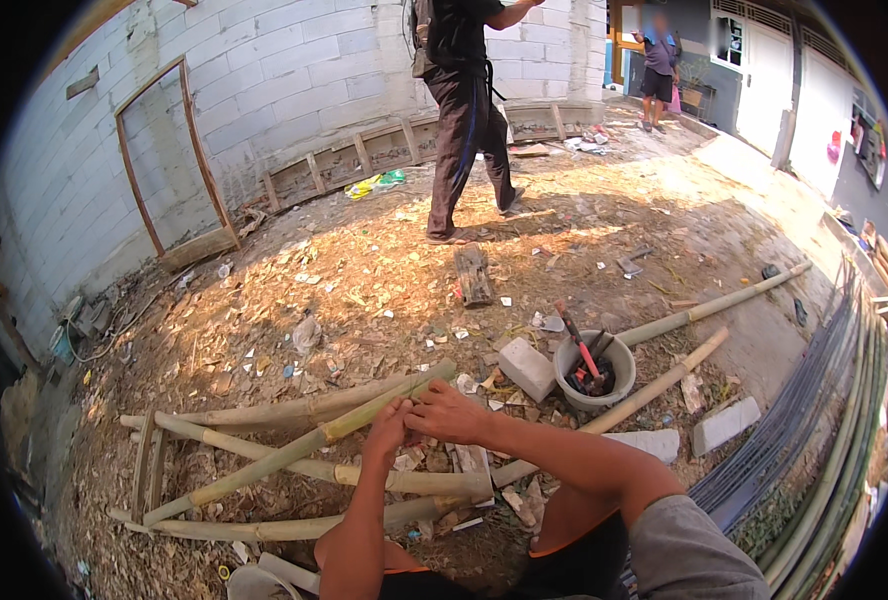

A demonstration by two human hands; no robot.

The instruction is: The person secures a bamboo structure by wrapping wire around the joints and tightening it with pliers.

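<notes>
My left hand and my right hand meet near the upper end of a green-yellow bamboo pole, fingers closed and bunched together; what they grip is too small or hidden to make out. That pole slants across other bamboo poles lying on the ground, crossed by short wooden slats at their left end. Just to my hands' right sit a pale block and a grey bucket of tools.
Long bamboo poles, dark rods and blocks lie at right. A person in dark trousers walks on the littered ground ahead; another person stands by the doors. A block wall bounds the back left.
</notes>
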